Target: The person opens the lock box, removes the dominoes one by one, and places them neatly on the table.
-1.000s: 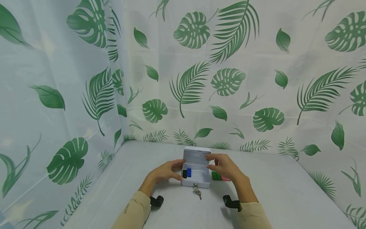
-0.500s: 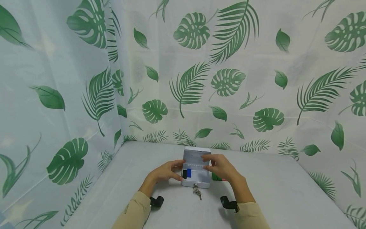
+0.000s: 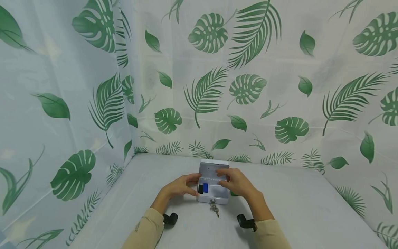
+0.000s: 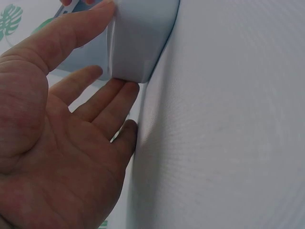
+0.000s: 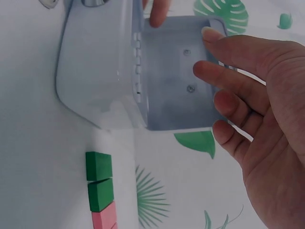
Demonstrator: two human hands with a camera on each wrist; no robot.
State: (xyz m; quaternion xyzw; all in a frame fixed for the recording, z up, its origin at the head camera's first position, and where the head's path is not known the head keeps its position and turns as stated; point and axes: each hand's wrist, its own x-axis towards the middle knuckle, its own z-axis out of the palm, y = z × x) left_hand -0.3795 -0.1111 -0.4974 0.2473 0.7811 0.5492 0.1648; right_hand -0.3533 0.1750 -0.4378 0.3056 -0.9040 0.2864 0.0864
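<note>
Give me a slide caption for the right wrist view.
Right hand reaching to the open lid of a grey box; green blocks beside it.

The head view looks forward and down from above, taking in both forearms, the small pale grey metal box (image 3: pixel 213 186) with its lid raised, and the leaf-printed curtain behind. The left wrist view sits very close under the left hand (image 4: pixel 57 143), facing along the palm to the box's rounded corner (image 4: pixel 138 43) at its fingertips. The right wrist view, also close, faces past the right hand (image 5: pixel 257 124) at the open lid (image 5: pixel 178 71). All three share that box.
</note>
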